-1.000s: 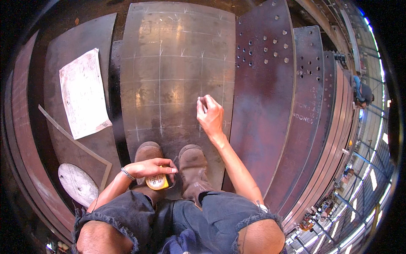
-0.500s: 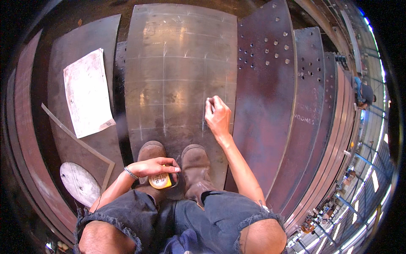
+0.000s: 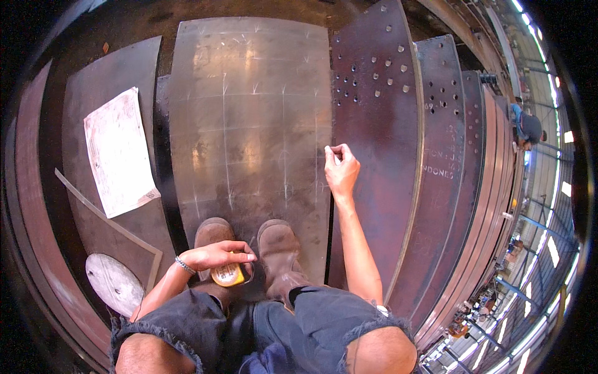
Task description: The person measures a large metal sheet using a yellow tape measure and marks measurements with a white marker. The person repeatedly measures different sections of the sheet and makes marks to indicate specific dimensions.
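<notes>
A yellow tape measure is held in my left hand, whose fingers curl over it between my knees, just above my boots. My right hand is raised beside the right edge of a grey steel plate. Its thumb and forefinger are pinched together; whatever they hold, if anything, is too small to make out. Thin white lines with arrow-like marks cross the plate in a grid. Both boots stand on the plate's near end.
Reddish-brown steel plates with drilled holes overlap on the right. To the left, a paper sheet, a flat metal square and a grey disc lie on another plate. A person is far off at right.
My right hand has moved right, from over the marked plate to beside its right edge, still pinched. My left hand keeps hold of the tape measure. The whole view has shifted slightly.
</notes>
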Motion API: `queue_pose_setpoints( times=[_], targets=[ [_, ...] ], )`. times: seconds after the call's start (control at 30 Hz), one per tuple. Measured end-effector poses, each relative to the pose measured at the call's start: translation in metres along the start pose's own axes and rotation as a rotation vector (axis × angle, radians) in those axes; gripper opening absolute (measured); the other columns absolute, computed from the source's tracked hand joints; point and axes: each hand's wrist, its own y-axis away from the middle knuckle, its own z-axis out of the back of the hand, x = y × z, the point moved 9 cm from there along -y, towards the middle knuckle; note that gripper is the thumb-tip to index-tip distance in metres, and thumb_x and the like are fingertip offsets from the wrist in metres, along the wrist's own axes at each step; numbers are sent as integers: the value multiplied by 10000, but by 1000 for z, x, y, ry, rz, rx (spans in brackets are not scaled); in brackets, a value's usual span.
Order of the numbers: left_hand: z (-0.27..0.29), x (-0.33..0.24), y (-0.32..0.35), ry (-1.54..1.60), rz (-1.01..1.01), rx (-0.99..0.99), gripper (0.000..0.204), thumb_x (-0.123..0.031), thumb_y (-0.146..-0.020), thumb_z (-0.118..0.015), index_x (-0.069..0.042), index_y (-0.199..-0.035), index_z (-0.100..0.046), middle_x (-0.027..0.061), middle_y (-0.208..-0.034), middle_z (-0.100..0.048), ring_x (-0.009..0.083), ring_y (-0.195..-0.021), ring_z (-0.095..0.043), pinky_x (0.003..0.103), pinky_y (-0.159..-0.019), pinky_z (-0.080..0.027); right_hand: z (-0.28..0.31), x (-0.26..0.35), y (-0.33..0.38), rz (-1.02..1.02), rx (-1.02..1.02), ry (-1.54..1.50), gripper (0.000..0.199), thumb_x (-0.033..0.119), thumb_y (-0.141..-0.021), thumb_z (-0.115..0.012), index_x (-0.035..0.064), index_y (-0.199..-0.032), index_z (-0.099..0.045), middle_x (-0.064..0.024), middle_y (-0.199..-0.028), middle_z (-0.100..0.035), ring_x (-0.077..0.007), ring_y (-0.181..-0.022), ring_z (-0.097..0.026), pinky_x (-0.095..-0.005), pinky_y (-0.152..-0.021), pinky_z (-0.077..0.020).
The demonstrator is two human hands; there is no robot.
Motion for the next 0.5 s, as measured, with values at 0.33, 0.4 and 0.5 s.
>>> queue_pose_setpoints(
  times=[0.33, 0.4, 0.5],
  targets=[
    [-2, -7, 0, -31, -18, 15, 395, -365, -1064, -586, -32, -1273, -621, 42, -1087, -725, 125, -1028, -664, 267, -889, -524, -23, 9, 13, 100, 57, -51, 172, 110, -938, -694, -8, -857, -599, -182, -760, -675, -346, -670, -672, -417, -609, -496],
    [-2, -6, -1, -15, -26, 22, 396, -364, -1063, -588, -30, -1274, -622, 41, -1085, -724, 121, -1026, -663, 265, -882, -526, -27, 8, 19, 76, 95, -70, 162, 96, -935, -697, -9, -859, -601, -184, -766, -678, -345, -659, -670, -420, -599, -497],
    [-2, -6, 0, -20, -30, 10, 394, -360, -1062, -591, -29, -1274, -621, 42, -1085, -724, 123, -1026, -664, 268, -886, -526, -24, 10, 32, 76, 139, -68, 156, 82, -934, -694, -11, -855, -597, -187, -781, -682, -345, -671, -679, -417, -596, -504]
  ],
)
